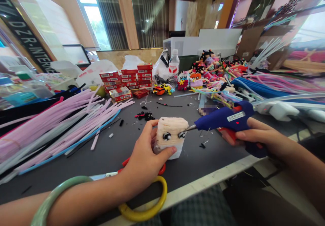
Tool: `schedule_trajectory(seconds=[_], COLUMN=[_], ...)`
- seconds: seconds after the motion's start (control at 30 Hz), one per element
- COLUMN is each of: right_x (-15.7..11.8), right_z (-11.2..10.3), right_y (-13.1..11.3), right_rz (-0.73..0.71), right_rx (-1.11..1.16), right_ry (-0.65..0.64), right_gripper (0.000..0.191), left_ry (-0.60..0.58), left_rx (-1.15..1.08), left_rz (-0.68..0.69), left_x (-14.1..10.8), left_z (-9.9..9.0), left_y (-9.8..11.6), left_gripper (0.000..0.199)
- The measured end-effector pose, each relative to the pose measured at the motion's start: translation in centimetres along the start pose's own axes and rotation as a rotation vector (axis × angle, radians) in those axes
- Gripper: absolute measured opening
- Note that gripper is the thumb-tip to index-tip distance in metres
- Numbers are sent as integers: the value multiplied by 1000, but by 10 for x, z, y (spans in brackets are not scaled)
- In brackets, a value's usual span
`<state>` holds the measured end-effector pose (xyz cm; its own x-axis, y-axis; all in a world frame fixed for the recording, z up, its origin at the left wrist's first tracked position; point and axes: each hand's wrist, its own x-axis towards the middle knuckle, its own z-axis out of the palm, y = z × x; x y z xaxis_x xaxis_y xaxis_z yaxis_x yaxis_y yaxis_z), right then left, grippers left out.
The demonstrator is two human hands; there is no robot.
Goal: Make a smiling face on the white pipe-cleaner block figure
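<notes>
In my left hand (146, 151) is a cream block-shaped craft figure (172, 126) with two black-and-white eyes, held upright above the table with the thumb across its lower front. My right hand (261, 134) grips a blue hot glue gun (223, 117) by its handle, fingers at the red trigger. The gun's metal nozzle points left, its tip at the eye on the figure's right side; whether it touches I cannot tell. Beneath my left wrist lie scissors with red handles (162, 169), partly hidden, and a pair with a yellow handle loop (165, 192).
Pink and white pipe cleaners (63, 117) spread over the left side. Small red boxes (129, 80) are stacked at the back, near a plastic bottle (174, 63). Colourful small dolls (210, 70) pile up at the back right. A white power strip (279, 109) lies at right. Black scraps (144, 115) dot the table.
</notes>
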<state>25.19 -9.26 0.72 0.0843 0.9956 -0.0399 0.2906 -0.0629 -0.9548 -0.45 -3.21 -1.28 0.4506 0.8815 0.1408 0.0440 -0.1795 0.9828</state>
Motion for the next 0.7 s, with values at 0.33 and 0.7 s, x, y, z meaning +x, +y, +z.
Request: schedule_trajectory(seconds=[0.33, 0.7], right_x=[-1, -3], right_z=[-1, -22], right_y=[-3, -7], right_rz=[35, 74], right_rx=[-32, -183], right_ry=[9, 60], right_gripper=[23, 30], left_ry=[-1, 13], left_rx=[-9, -17], left_rz=[-12, -21], left_x=[0, 0], left_z=[-1, 0], left_y=[-1, -1], left_gripper=[46, 44])
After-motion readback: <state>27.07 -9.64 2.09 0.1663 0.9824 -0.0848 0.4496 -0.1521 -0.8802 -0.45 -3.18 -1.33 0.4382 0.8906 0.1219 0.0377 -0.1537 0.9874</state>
